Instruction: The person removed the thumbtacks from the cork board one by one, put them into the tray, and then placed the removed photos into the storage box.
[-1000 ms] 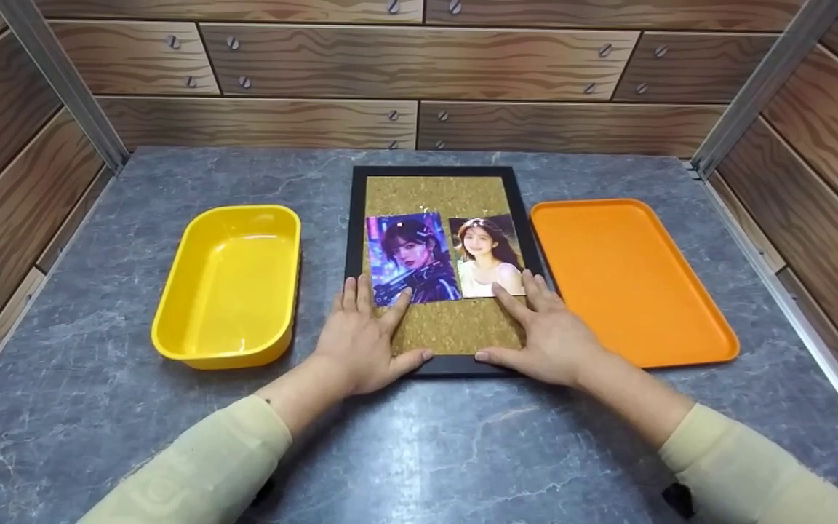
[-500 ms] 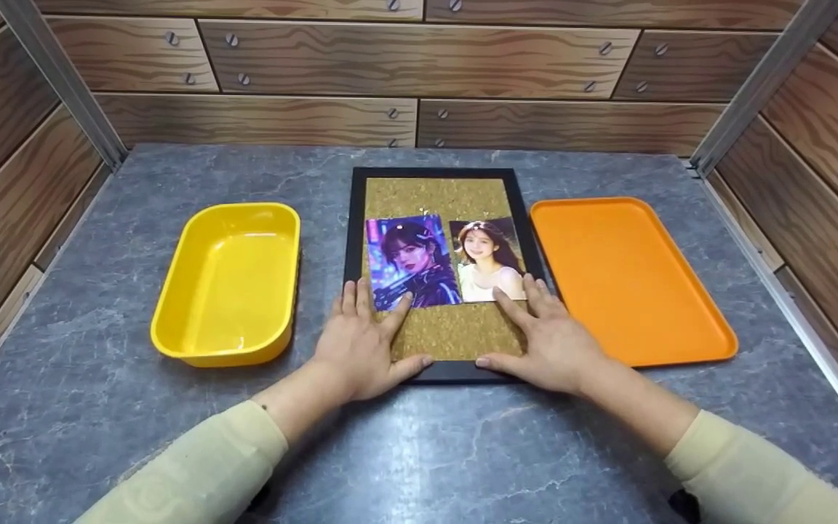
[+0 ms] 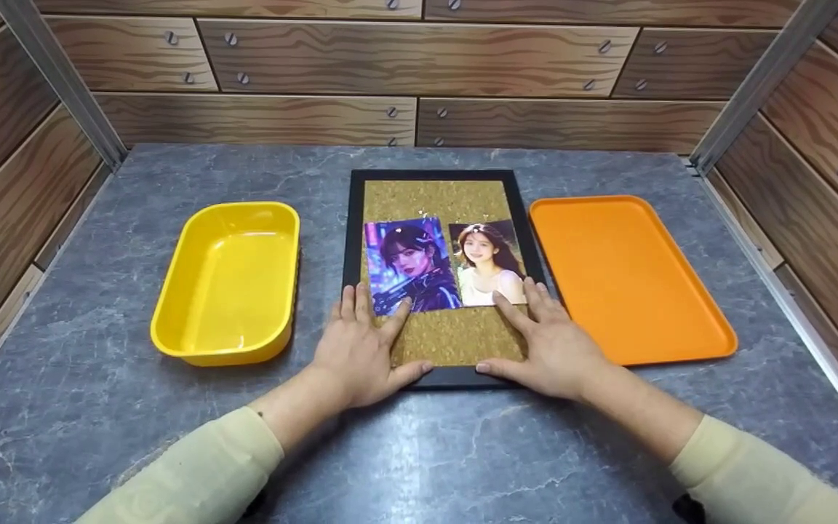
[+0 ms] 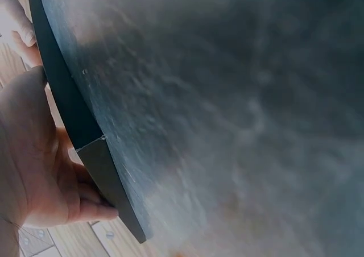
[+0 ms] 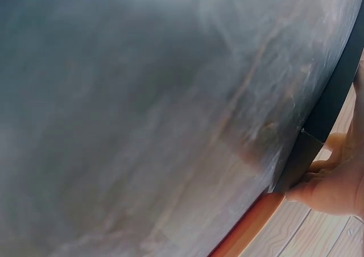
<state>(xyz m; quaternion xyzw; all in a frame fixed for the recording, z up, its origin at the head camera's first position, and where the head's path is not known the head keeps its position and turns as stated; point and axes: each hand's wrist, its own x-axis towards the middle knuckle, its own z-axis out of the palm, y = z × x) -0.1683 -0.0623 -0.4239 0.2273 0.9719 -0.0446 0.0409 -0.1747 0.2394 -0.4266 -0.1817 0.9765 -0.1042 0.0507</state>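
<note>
A black-framed cork board [image 3: 455,338] lies flat in the middle of the table, long side toward the back wall. Two printed pictures lie side by side on the cork: a purple-blue illustrated portrait [image 3: 415,266] on the left and a photo of a person in a white top [image 3: 492,266] on the right. My left hand [image 3: 361,349] rests spread on the near left corner of the frame, thumb on the near edge. Mirroring it, my right hand [image 3: 553,346] rests on the near right corner. In the wrist views, fingers lie along the frame's outer side [image 4: 65,92] [image 5: 333,92].
To the left stands a deep yellow plastic tub [image 3: 237,291]. A flat orange tray [image 3: 630,284] sits close against the board's right side. Wood-patterned panels [image 3: 419,62] and metal posts enclose the grey marbled table [image 3: 419,458] at the back and sides.
The board with its two pictures has slid slightly toward me, both hands moving along with it. Tub and tray stay in place.
</note>
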